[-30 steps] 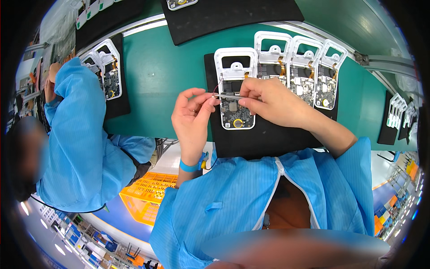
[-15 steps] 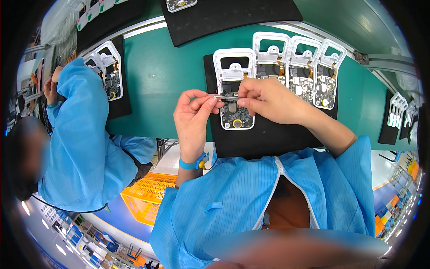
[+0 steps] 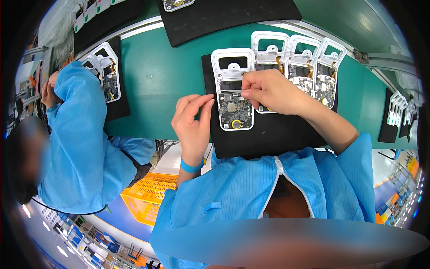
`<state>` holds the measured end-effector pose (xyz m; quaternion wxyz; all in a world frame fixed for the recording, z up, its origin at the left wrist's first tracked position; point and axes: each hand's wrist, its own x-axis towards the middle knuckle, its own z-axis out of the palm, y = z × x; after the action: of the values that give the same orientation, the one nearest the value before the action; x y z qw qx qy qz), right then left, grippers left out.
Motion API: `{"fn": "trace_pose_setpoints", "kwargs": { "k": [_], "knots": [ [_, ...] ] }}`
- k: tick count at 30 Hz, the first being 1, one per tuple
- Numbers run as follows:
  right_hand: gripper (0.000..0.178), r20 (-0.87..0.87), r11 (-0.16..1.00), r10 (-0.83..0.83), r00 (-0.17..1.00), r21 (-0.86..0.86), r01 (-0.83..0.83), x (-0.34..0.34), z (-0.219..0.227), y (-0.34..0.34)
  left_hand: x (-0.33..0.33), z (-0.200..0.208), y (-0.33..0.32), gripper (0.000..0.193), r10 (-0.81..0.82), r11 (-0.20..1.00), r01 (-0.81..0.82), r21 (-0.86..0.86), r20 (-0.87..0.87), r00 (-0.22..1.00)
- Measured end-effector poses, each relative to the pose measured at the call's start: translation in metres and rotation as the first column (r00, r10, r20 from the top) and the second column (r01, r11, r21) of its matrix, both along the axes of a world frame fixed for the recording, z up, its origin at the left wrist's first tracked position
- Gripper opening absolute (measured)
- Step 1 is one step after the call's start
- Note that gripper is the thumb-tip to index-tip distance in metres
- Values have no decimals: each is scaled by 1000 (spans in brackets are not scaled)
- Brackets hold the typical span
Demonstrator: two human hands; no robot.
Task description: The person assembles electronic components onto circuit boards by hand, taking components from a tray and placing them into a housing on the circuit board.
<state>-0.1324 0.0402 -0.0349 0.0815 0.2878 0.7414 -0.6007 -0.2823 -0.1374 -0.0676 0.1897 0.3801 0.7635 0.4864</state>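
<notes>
My right hand (image 3: 274,93) pinches the tweezers (image 3: 232,91), pointing left across the board (image 3: 231,107) in its white case (image 3: 229,74), which stretches away from me. My left hand (image 3: 192,121), farther off, sits beside its left edge, fingertips nearly meeting; whether they hold anything, I can't tell.

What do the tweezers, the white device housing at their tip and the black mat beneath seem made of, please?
Tweezers: probably smooth metal, from grey sheen. White device housing: likely satin plastic, from its rounded corners. Black mat: matte foam or rubber perhaps, showing no gloss.
</notes>
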Motion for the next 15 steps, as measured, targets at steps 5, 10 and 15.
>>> {"fn": "trace_pose_setpoints", "kwargs": {
  "k": [5, 10, 15],
  "knots": [
    [15, 31, 999, 47, 998, 26, -48, -5, -4, 9, 4, -11, -1, 21, -112, 989, 139, 58, -331, 937],
    [15, 83, 998, 55, 995, -5, -55, -10, -5, 13, 7, -13, -4, 21, -115, 989, 141, 52, -345, 932],
    [12, 57, 993, 117, 991, 23, -119, -12, -4, 16, 9, -15, -7, 22, -135, 986, 163, 40, -390, 911]
  ]
}}
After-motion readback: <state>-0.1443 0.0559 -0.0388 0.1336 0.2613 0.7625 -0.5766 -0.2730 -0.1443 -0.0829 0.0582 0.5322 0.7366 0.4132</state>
